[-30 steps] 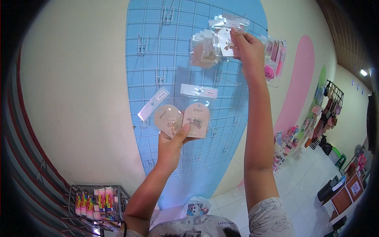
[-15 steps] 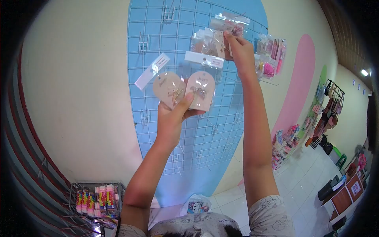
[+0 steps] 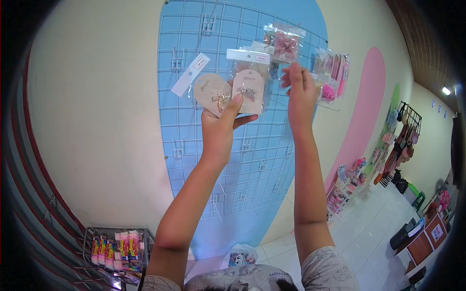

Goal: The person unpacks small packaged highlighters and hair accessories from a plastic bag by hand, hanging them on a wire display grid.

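Note:
My left hand point(image 3: 219, 128) pinches clear packs of hair clips, fanned out under the thumb. The left pack point(image 3: 209, 94) tilts to the left, with a gold-coloured clip on a beige card. Beside it, the right pack point(image 3: 249, 87) stands nearly upright and carries a silvery clip on a rounded beige card. Both have white header strips with small labels. My right hand point(image 3: 298, 82) is raised with loosely bent fingers apart and nothing visible in them. It is just below a hanging pack with a pink bow point(image 3: 285, 44) on the wire grid point(image 3: 194, 116).
More packs, one with a bright pink piece point(image 3: 329, 92), hang at the grid's right. A dark basket point(image 3: 116, 252) of colourful packets stands at lower left. A plastic bag point(image 3: 241, 256) sits on the floor. Bags and brushes point(image 3: 403, 140) hang on the far right wall.
My right hand has let go of the beige-card pack at the hooks and come down slightly. My left hand has risen a little with its packs.

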